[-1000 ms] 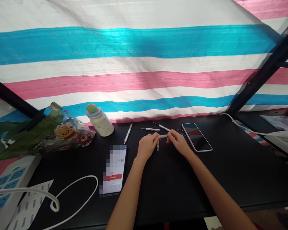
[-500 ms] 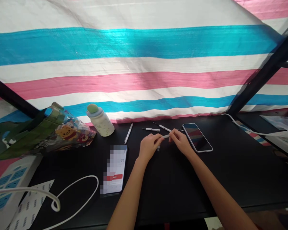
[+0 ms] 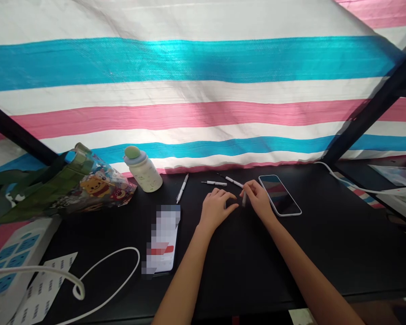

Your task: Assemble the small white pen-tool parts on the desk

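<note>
Above the black desk my right hand pinches a white pen barrel, which points down toward the desk and looks a little blurred. Just to its left, my left hand is open, thumb and forefinger apart, with nothing visible between them. Behind the hands lie two white pen parts with thin dark ends: one sits level, the other slants down toward my right fingers. A whole white pen rests farther left.
A lit phone lies left of my left forearm, a dark-screened phone right of my right hand. At the back left stand a bottle and a cartoon-print bag. A white cable loops near a power strip.
My left hand has let go of the pen barrel and opened. The barrel, level between both hands before, now hangs downward from my right hand alone.
</note>
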Demonstrator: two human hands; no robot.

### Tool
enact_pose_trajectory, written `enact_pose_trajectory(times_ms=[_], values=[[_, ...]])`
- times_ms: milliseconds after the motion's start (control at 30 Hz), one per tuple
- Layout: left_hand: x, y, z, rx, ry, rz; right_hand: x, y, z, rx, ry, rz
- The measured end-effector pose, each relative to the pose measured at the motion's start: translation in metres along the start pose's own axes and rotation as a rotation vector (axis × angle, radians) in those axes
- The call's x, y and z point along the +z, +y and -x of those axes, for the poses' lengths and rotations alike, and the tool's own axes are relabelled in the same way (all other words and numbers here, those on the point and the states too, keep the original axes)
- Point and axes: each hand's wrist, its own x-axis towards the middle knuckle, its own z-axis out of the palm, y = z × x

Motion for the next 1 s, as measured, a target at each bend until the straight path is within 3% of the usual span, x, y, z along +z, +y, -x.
enact_pose_trajectory(times_ms=[167, 433, 667, 1000], values=[[-0.0035, -0.0082, 0.0010, -0.168, 0.037, -0.115, -0.0004, 0.0014, 0.0040, 0.023, -0.016, 0.325], [-0.0042, -0.0083, 0.0007, -0.218, -0.064, -0.093, 0.0010, -0.0024, 0.0078, 0.094, -0.040, 0.639], [-0.0035, -0.0107, -0.0002, -0.133, -0.015, -0.059, 0.0026, -0.0008, 0.0084, 0.071, -0.087, 0.701], [0.0017, -0.0074, -0.0017, -0.040, 0.027, 0.026, 0.0066, -0.0046, 0.0094, 0.007, -0.195, 0.570]])
